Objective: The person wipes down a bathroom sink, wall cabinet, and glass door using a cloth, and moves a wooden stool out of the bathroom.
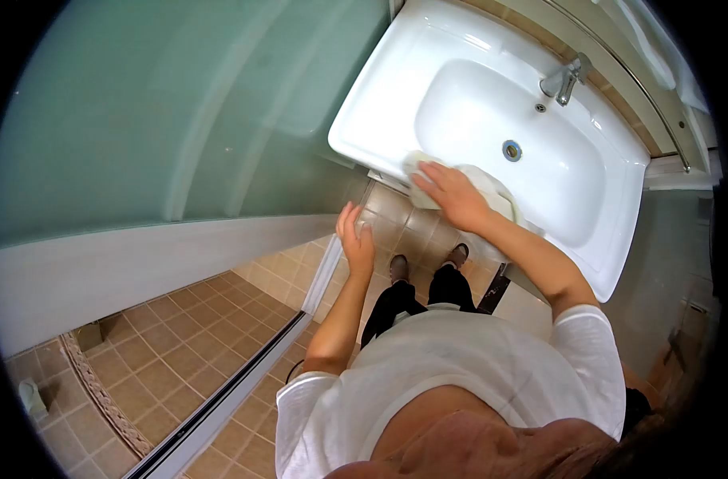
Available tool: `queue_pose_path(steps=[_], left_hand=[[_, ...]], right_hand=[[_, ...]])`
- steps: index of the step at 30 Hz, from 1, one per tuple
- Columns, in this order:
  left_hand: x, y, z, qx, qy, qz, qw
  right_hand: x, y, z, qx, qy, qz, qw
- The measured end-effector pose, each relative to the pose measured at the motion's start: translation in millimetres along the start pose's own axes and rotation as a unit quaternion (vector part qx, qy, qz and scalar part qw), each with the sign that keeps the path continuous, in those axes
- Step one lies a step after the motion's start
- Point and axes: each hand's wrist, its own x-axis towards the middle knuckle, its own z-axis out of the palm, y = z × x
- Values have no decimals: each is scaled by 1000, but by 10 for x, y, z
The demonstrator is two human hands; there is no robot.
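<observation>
A white washbasin spreads across the upper right. On its front rim, my right hand presses a pale cloth, which bunches out on both sides of the fingers and hangs partly over the edge. The fingers lie over the cloth, so its gripped part is hidden under the palm. My left hand is open in the air, left of the basin's front corner and close to the frosted glass panel. It holds nothing.
A chrome faucet stands at the back of the basin, above the drain. Green frosted glass fills the left. A metal door track crosses the tiled floor. A chrome rail runs behind the basin.
</observation>
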Motion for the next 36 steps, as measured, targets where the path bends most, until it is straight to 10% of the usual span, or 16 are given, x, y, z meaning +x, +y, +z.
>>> queue_pose_path(steps=[10,18,27,36], left_hand=[[806,279,-311,90,45,171,980],[1769,402,219,158,-33,255,953],[1777,334,219,264,-36,258,929],[1812,317,233,258,-14,278,925]], right_hand=[[1443,0,353,223,91,-51,969],[1808,688,500,53,279,-3,959],[2281,2366,-67,-81,213,202,953],[2799,2625,-220,-132,294,176,930]])
